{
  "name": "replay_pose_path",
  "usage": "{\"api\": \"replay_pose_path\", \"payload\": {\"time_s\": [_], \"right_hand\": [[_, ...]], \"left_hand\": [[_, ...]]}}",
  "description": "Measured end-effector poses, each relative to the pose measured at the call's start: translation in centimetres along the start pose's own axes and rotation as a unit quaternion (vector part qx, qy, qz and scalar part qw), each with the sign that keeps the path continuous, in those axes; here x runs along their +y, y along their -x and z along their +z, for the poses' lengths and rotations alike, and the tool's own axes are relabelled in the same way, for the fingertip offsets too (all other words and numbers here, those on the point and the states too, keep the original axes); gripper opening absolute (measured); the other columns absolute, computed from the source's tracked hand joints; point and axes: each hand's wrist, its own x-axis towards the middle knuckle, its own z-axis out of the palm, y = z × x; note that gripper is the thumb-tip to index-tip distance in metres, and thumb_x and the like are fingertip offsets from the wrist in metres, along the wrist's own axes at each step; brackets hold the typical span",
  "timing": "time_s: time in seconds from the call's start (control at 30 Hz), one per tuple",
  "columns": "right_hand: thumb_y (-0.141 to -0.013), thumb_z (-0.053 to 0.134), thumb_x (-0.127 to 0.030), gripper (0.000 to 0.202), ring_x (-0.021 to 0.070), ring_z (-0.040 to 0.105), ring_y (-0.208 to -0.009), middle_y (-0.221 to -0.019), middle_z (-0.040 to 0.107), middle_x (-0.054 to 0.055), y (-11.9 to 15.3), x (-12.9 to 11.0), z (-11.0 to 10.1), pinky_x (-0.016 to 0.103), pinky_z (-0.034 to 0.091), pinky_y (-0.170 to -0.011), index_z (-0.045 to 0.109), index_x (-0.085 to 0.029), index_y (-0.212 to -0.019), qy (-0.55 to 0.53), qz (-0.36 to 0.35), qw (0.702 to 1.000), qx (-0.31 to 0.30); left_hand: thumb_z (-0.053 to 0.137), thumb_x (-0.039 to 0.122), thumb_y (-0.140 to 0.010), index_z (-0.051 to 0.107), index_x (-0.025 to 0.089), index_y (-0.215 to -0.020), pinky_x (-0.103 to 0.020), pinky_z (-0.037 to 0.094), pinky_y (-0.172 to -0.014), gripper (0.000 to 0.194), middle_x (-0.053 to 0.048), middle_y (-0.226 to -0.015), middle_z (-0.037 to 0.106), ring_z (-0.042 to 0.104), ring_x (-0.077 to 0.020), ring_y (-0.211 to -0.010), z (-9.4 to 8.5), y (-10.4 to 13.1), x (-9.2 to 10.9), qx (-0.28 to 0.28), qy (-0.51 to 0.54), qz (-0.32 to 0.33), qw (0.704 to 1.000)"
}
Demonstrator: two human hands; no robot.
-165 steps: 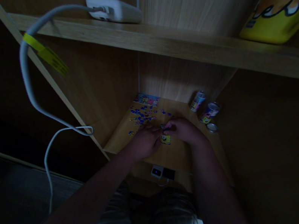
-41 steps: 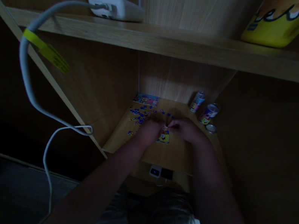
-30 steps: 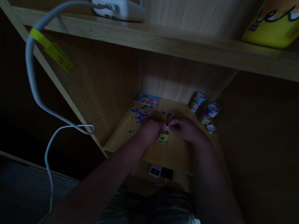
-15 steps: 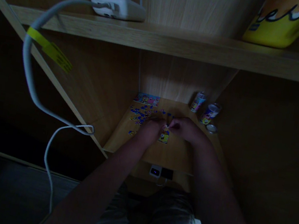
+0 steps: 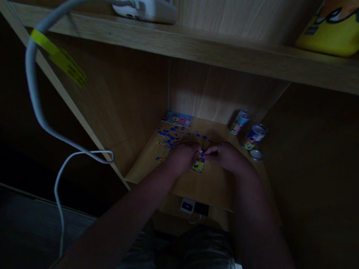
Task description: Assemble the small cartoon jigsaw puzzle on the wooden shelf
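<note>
My left hand [image 5: 183, 154] is closed at the upper left edge of a small joined patch of puzzle [image 5: 198, 164], which is partly hidden by it. From the right, my right hand [image 5: 224, 155] pinches a small blue piece [image 5: 202, 152] just above that patch. Whether the left fingers also grip a piece is too small and dark to tell. Many loose blue and yellow puzzle pieces [image 5: 169, 137] lie left of and behind my left hand. A colourful picture card [image 5: 178, 119] lies at the back left of the wooden board.
Two printed cans [image 5: 239, 122] [image 5: 254, 136] stand at the back right, beside a round lid [image 5: 256, 155]. An upper shelf [image 5: 200, 48] carries a white adapter [image 5: 144, 5] and a yellow bag [image 5: 346, 31]. A cable [image 5: 36, 87] hangs left. A white device [image 5: 187, 205] sits below the board.
The right fingertips have lowered slightly toward the joined patch, and the blue piece now shows between the hands. The whole view has shifted a little.
</note>
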Motion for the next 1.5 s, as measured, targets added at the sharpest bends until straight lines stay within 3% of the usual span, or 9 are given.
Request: {"api": "replay_pose_path", "payload": {"time_s": [0.27, 0.63, 1.03, 1.5], "right_hand": [[-0.094, 0.077, -0.018, 0.016, 0.022, 0.081, -0.092, -0.102, 0.089, 0.001, -0.1, -0.5, 0.1, 0.033, 0.058, -0.089, 0.089, -0.029, -0.097, 0.003, -0.003, 1.0, -0.001], [-0.093, 0.081, -0.026, 0.005, 0.0216, 0.078, -0.085, -0.094, 0.087, 0.003, -0.4, -0.2, 0.5, 0.032, 0.056, -0.082, 0.086, -0.025, -0.093, -0.001, -0.007, 1.0, 0.017], [-0.092, 0.082, -0.028, 0.007, 0.0206, 0.076, -0.084, -0.096, 0.085, 0.004, -0.6, 0.0, 1.0, 0.031, 0.056, -0.08, 0.082, -0.023, -0.098, -0.026, 0.012, 0.999, 0.038], [-0.095, 0.082, -0.025, 0.008, 0.0221, 0.079, -0.086, -0.093, 0.087, 0.003, -0.9, -0.1, 0.8, 0.033, 0.055, -0.083, 0.087, -0.026, -0.089, 0.02, -0.003, 0.999, 0.038]], "left_hand": [[0.066, 0.017, -0.106, 0.081, 0.02, -0.102, -0.045, 0.053, -0.114, 0.016, -0.011, -0.107, 0.081, 0.073, -0.0276, -0.109, 0.1, -0.1, -0.1, -0.004, -0.005, 0.028, 1.0], [0.067, 0.02, -0.106, 0.081, 0.018, -0.104, -0.047, 0.053, -0.113, 0.014, -0.013, -0.108, 0.081, 0.073, -0.0303, -0.112, -0.1, 0.1, 0.7, -0.007, -0.041, 0.015, 0.999], [0.068, 0.017, -0.105, 0.079, 0.021, -0.106, -0.042, 0.056, -0.112, 0.012, -0.009, -0.112, 0.083, 0.074, -0.0272, -0.113, 0.1, -0.1, -0.8, 0.084, 0.069, -0.026, 0.994], [0.069, 0.019, -0.103, 0.08, 0.022, -0.099, -0.041, 0.056, -0.109, 0.011, -0.007, -0.105, 0.083, 0.076, -0.0264, -0.106, 0.0, 0.1, -0.6, 0.046, 0.04, -0.024, 0.998]]}}
